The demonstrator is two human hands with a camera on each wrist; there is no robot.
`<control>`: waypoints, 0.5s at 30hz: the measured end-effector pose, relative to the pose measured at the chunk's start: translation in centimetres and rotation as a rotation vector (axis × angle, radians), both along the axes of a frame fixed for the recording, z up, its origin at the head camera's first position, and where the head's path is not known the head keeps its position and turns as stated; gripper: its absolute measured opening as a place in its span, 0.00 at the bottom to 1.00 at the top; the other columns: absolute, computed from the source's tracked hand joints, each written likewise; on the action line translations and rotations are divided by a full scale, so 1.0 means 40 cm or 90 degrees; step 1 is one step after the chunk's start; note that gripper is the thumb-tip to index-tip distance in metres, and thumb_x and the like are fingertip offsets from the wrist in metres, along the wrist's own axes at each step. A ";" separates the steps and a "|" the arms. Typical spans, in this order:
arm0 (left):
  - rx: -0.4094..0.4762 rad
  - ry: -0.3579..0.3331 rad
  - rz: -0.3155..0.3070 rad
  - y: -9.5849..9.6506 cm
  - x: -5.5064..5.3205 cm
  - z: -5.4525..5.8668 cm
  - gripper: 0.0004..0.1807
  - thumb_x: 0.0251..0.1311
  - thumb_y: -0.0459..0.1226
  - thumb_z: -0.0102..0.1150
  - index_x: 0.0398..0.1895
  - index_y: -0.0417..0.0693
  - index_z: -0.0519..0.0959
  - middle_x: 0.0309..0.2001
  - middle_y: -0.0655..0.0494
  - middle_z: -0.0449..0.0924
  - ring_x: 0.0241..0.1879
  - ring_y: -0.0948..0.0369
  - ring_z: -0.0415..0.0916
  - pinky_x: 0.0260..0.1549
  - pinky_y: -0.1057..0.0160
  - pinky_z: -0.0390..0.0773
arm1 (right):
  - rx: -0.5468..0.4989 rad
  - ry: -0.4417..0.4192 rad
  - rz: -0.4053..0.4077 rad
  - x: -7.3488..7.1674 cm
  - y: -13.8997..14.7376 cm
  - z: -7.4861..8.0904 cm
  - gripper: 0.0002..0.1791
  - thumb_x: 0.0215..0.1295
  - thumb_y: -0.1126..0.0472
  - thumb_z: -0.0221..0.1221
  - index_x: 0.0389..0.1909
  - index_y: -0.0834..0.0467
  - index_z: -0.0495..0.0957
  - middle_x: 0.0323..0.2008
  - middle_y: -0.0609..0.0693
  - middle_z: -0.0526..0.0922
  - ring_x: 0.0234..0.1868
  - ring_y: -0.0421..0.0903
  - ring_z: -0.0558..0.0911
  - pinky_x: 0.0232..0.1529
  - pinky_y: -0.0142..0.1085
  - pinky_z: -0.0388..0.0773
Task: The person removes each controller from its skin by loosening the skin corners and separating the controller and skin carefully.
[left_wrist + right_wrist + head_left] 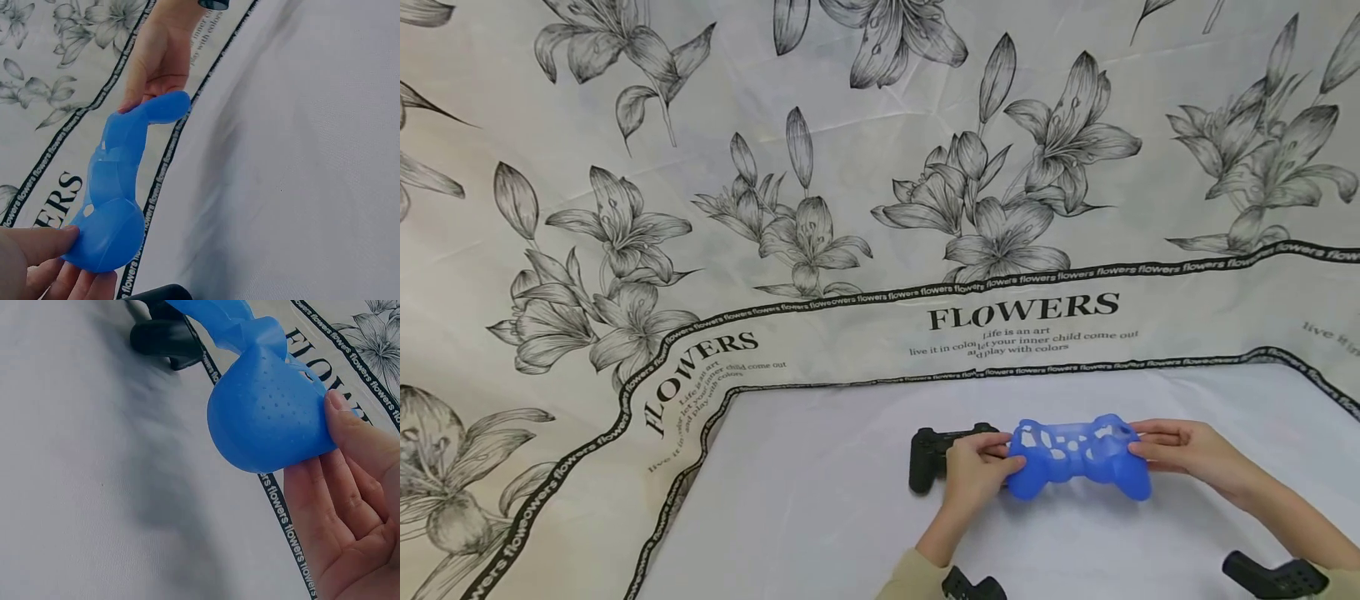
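A blue silicone controller cover [1078, 454] with cut-out button holes is held up between both hands, over the white surface. My left hand [976, 475] pinches its left end, thumb on top and fingers beneath. On the opposite end, my right hand [1202, 454] pinches the edge between thumb and fingers. In the right wrist view, the cover's rounded grip [269, 419] shows small raised dots. Behind my left hand lies a black game controller [922, 462], partly hidden by that hand.
White cloth [805, 500] covers the tabletop. A flower-printed cloth [820, 183] with black lettered bands rises along the back and left. Black wrist devices [1273, 575] sit on both forearms, near the sleeves.
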State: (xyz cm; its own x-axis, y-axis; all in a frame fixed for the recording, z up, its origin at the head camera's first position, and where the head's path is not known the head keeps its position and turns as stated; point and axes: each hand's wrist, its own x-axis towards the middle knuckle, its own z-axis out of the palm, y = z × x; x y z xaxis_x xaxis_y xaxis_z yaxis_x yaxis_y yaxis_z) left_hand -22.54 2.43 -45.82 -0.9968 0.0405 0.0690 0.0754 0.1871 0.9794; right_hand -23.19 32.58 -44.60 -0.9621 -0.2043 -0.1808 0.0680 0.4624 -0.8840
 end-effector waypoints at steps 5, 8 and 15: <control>-0.045 0.026 -0.015 0.027 -0.012 0.002 0.13 0.49 0.32 0.72 0.40 0.45 0.85 0.25 0.62 0.81 0.22 0.74 0.74 0.23 0.76 0.77 | 0.039 -0.009 -0.021 -0.010 0.024 -0.003 0.38 0.68 0.51 0.58 0.63 0.79 0.59 0.52 0.66 0.81 0.40 0.35 0.84 0.44 0.41 0.83; -0.083 0.037 -0.017 0.043 -0.021 -0.003 0.13 0.49 0.32 0.71 0.41 0.45 0.85 0.26 0.61 0.82 0.22 0.75 0.73 0.23 0.77 0.76 | 0.036 -0.020 -0.018 -0.014 0.036 -0.010 0.39 0.68 0.52 0.58 0.64 0.78 0.58 0.52 0.65 0.81 0.40 0.34 0.83 0.45 0.40 0.83; -0.185 0.076 -0.022 0.077 -0.038 0.003 0.14 0.47 0.32 0.73 0.40 0.44 0.86 0.27 0.56 0.85 0.20 0.74 0.75 0.21 0.78 0.73 | 0.010 -0.031 -0.008 -0.023 0.067 -0.027 0.38 0.69 0.53 0.56 0.66 0.77 0.56 0.56 0.63 0.79 0.40 0.25 0.80 0.46 0.37 0.83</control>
